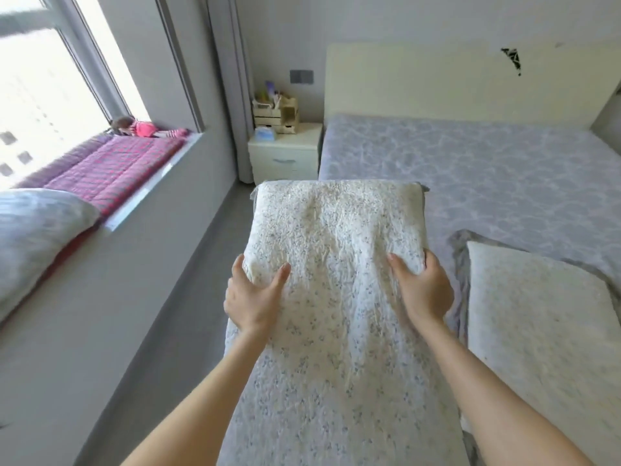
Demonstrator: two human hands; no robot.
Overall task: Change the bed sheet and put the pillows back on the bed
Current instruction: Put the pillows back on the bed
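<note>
At the centre of the frame we see a long rectangular pillow point(336, 280), its cream cover crinkled and sprinkled with tiny blue flowers. It is held up lengthwise over the near left edge of the bed. The left hand point(255, 297) grips its left edge, thumb pressed on top and fingers curled round the side. The right hand point(425, 290) grips the right edge the same way, thumb on the cover and fingers wrapped under. Both forearms are bare.

We count three pillows. The second pillow point(537, 314) has the same flowered cream fabric and lies flat on the bed at lower right. The third pillow point(37, 230) is grey-blue with a pale pattern and rests on the window seat at the left edge.

The bed sheet point(487, 169) is lavender-grey cloth with a pale marbled pattern. It lies smooth across the mattress at upper right and is rumpled near the second pillow. Behind it stands a plain cream headboard point(453, 82).

Above the centre, a single cream nightstand point(285, 153) with one drawer carries a wooden organiser point(277, 117). It holds several small items too blurred to name. A blue packet point(265, 132) sits beside it.

At left, a pink plaid quilt point(111, 166) covers the window seat, with one doll point(141, 127) lying at its far end.
</note>
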